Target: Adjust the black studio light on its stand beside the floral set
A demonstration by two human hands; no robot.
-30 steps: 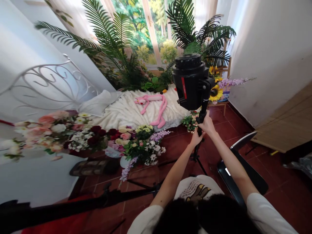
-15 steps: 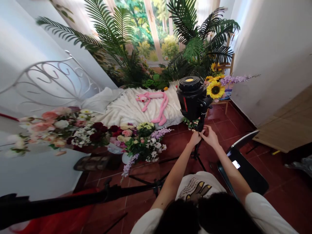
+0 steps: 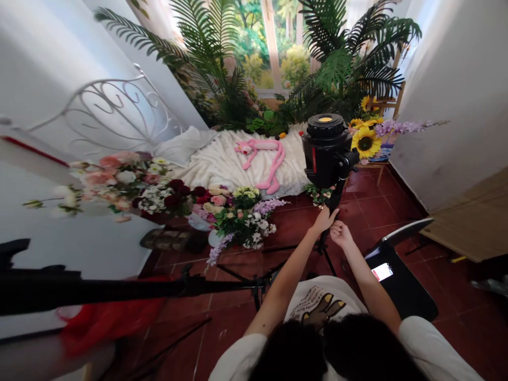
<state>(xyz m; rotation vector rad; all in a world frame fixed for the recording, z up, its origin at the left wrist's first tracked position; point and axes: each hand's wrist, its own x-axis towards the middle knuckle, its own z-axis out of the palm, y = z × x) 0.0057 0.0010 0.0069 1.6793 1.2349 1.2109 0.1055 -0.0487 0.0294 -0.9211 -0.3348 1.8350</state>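
Observation:
A black studio light [image 3: 323,151] with a round yellow-centred end faces away on a thin black light stand [image 3: 329,260]. Just below the lamp, my left hand [image 3: 325,217] is wrapped round the stand's upper part. Slightly lower and to the right, my right hand [image 3: 340,233] has its fingers curled in beside the pole. Whatever those fingers may pinch is too small to make out. A pink panther plush toy [image 3: 260,147] lies on the cream blanket [image 3: 214,159] beyond the lamp.
Artificial flowers [image 3: 238,217] stand left of the stand. A long black boom [image 3: 130,288] crosses the lower left. At right is a black chair [image 3: 413,288] bearing a phone [image 3: 382,272]. Sunflowers [image 3: 365,142] and palm plants [image 3: 337,69] rise behind the light.
My right hand has come away from my left hand and dropped lower beside the pole. My left hand stays on the stand. The whole view has shifted, with the scene moving rightward.

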